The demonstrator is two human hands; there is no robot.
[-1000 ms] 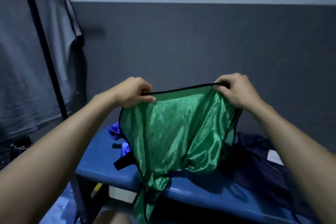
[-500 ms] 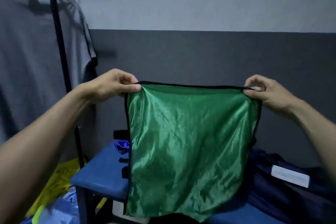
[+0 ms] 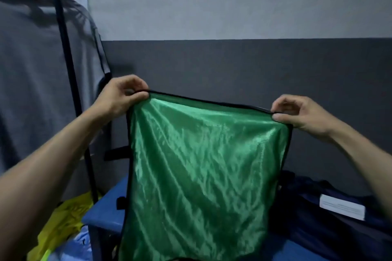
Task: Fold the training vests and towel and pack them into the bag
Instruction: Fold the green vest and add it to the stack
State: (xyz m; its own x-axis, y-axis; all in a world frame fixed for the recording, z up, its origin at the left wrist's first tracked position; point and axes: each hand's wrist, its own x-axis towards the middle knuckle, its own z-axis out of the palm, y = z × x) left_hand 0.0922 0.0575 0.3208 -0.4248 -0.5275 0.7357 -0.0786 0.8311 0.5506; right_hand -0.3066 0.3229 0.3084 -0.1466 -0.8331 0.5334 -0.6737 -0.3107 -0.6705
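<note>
A shiny green training vest (image 3: 203, 171) with black trim hangs stretched flat in the air above the blue bench (image 3: 104, 212). My left hand (image 3: 121, 97) pinches its upper left corner. My right hand (image 3: 301, 114) pinches its upper right corner, a little lower. The vest's lower edge drops out of view at the bottom. A dark navy bag (image 3: 331, 233) with a white label (image 3: 341, 210) lies on the bench at the right, partly hidden behind the vest.
A grey shirt (image 3: 36, 95) hangs at the left on a black rack pole (image 3: 65, 55). Yellow fabric (image 3: 61, 222) and light blue cloth (image 3: 74, 246) lie low at the left beside the bench. A grey wall stands close behind.
My hands moved apart and pulled the bunched vest out flat. The vest's top edge now tilts down to the right. The view has tipped upward, so the blue cloth on the bench is hidden.
</note>
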